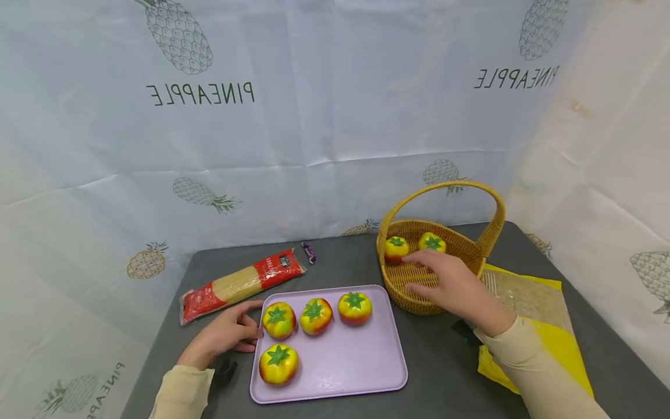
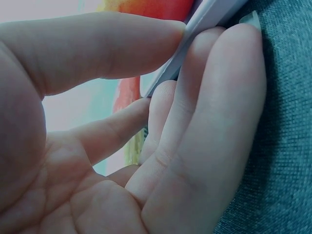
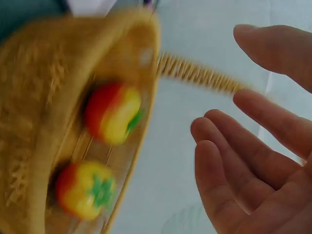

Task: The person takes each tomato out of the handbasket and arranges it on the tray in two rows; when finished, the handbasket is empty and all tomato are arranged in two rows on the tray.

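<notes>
- my left sleeve (image 1: 180,391): cream, plain, ends at wrist
- my right sleeve (image 1: 539,366): same cream, creased
- black piece (image 1: 225,372) by my left wrist, detail too small
- my left hand (image 1: 227,331), right hand (image 1: 452,285): both bare

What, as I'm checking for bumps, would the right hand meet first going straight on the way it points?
Probably the leftmost fruit in the basket; in the head view, the right hand points towards it, though depth is unclear.
</notes>
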Motion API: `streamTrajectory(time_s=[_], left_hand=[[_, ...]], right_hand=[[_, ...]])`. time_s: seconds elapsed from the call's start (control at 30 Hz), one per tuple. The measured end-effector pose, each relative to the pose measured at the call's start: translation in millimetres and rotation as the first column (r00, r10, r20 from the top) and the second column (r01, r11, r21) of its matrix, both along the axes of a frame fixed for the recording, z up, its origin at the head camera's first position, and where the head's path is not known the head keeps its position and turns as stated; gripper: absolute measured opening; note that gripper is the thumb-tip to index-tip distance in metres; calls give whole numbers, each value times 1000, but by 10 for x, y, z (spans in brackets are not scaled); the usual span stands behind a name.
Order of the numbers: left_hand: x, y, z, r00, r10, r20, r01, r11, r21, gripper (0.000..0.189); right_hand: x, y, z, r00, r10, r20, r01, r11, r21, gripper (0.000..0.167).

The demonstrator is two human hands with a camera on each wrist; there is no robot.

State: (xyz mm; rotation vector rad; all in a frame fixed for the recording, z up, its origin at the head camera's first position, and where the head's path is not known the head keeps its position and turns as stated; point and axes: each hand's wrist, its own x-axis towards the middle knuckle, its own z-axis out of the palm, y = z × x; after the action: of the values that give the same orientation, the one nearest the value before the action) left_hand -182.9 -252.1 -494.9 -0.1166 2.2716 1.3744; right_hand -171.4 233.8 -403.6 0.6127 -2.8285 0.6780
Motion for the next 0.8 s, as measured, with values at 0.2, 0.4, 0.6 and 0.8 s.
streamTrajectory(time_s=[0.2, 0.4, 0.6, 0.8], left_hand=[[-4, -12, -13, 1000, -12, 3, 12, 1000, 16, 75], [-8, -4, -5, 1000, -11, -4, 11, 1000, 22, 74], [-7, -10, -28, 1000, -17, -5, 17, 1000, 20, 74], [4, -16, -20, 1000, -14, -5, 14, 1000, 18, 74]], right_hand=[[-180, 360, -23, 995, -98, -11, 98, 995, -17, 54], [-377, 634, -135, 987, -149, 62, 151, 988, -42, 59], [-554, 816, -278, 981, -157, 113, 161, 987, -28, 61], [-693, 907, -400, 979, -151, 136, 151, 988, 9, 64]])
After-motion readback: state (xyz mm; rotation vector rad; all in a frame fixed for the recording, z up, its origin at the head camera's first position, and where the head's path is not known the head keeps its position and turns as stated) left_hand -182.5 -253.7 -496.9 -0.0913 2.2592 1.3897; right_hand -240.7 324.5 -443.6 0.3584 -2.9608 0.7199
